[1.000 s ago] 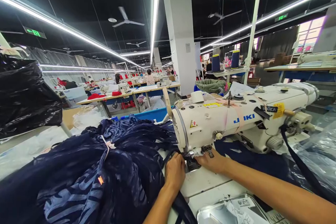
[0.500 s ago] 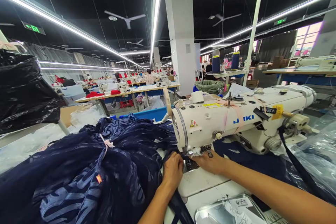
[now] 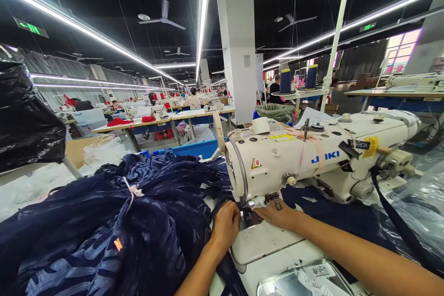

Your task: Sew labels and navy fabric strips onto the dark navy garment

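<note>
A white Juki sewing machine [image 3: 312, 157] stands on the table before me. My left hand [image 3: 226, 225] presses down on the navy patterned fabric [image 3: 121, 222] just left of the presser foot [image 3: 247, 215]. My right hand [image 3: 279, 215] lies flat on the machine bed to the right of the foot, fingers toward the needle. A narrow navy strip [image 3: 231, 273] runs from the foot back past my left wrist. The needle itself is hidden behind the machine head.
A metal tray [image 3: 305, 280] with paper labels sits at the near table edge. A black plastic bag [image 3: 24, 120] hangs at left. Two blue thread cones [image 3: 298, 81] stand on a stand behind the machine. Clear plastic [image 3: 423, 203] lies at right. Other workers sit at distant tables.
Both hands stay at the presser foot. The view has shifted slightly, so the fabric pile and hands sit a little lower and to the left.
</note>
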A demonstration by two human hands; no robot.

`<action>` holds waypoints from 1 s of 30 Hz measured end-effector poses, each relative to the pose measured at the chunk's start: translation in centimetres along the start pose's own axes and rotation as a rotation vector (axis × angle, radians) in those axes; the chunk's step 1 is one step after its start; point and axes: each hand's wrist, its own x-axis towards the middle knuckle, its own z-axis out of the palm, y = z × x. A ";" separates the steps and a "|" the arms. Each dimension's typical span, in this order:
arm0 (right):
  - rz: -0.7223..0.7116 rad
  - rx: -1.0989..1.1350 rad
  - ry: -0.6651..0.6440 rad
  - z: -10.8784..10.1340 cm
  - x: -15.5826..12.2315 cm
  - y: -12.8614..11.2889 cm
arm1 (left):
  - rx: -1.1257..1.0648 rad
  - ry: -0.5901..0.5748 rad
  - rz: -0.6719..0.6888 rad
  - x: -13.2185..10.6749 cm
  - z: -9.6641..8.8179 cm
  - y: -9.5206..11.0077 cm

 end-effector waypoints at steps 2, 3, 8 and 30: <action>-0.097 -0.087 0.039 0.2 -0.3 0.1 | -0.004 -0.006 -0.002 0.0 0.0 0.0; -0.129 -0.110 0.040 0.3 -0.3 0.1 | -0.006 -0.009 -0.003 0.1 -0.1 0.1; -0.091 -0.116 -0.045 0.2 -0.6 0.1 | -0.016 -0.016 -0.012 0.1 -0.1 0.2; -0.062 -0.089 -0.096 0.5 -0.6 -0.4 | -0.028 0.006 -0.059 0.1 -0.4 0.1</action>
